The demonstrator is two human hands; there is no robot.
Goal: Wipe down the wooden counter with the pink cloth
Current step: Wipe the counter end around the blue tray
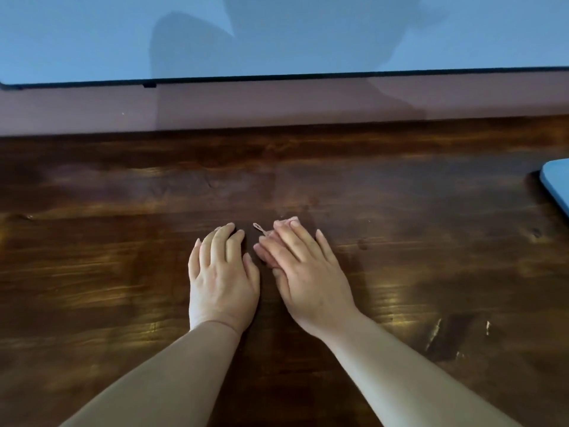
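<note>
The dark wooden counter (123,241) fills the lower part of the head view. My right hand (308,272) lies flat with straight fingers on the pink cloth (260,228), pressing it to the wood. The cloth is almost wholly hidden under that hand; only a thin loop and a pink edge near the fingertips show. My left hand (223,278) rests palm down on the bare counter just left of it, fingers relaxed, holding nothing. The two hands sit close together without touching.
A mauve ledge (92,109) runs along the counter's far edge below a blue wall (92,35) with a dark trim line. The corner of a blue flat object (556,186) lies on the counter at the right edge.
</note>
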